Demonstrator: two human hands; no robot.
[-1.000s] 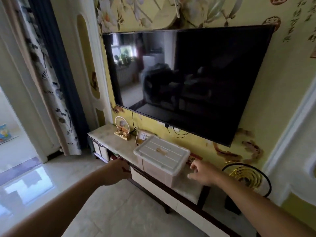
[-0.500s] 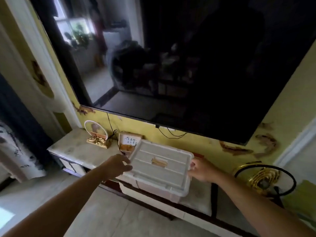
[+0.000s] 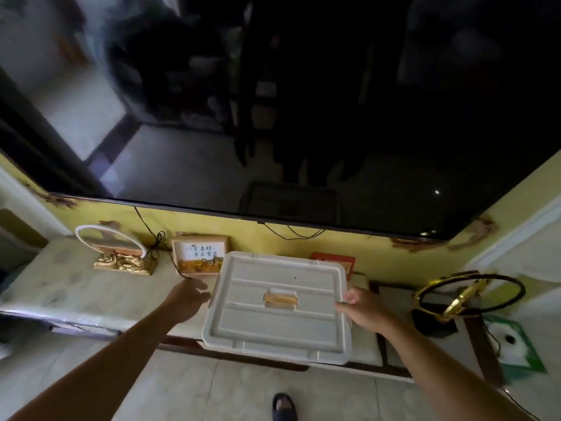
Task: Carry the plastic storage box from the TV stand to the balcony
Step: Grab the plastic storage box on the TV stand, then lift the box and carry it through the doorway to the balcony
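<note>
1. Storage box (image 3: 277, 305), white plastic with its lid on, sits on the TV stand (image 3: 76, 287) near the front edge, its front rim overhanging that edge slightly.
2. Left hand (image 3: 186, 299) is at the box's left side, fingers loosely curled and close to the rim; whether it grips cannot be told.
3. Right hand (image 3: 364, 308) is on the box's right edge, fingers bent around the lid rim.
4. Behind the box, toward the back edge of the stand, stands a small framed sign (image 3: 200, 253), and further left a gold ornament with a white ring (image 3: 121, 253).
5. Dark TV screen (image 3: 303, 101) hangs on the yellow wall above.
6. Gold-and-black ring ornament (image 3: 467, 294) stands toward the right end.
7. A slippered foot (image 3: 283, 405) shows on the tiled floor below.
</note>
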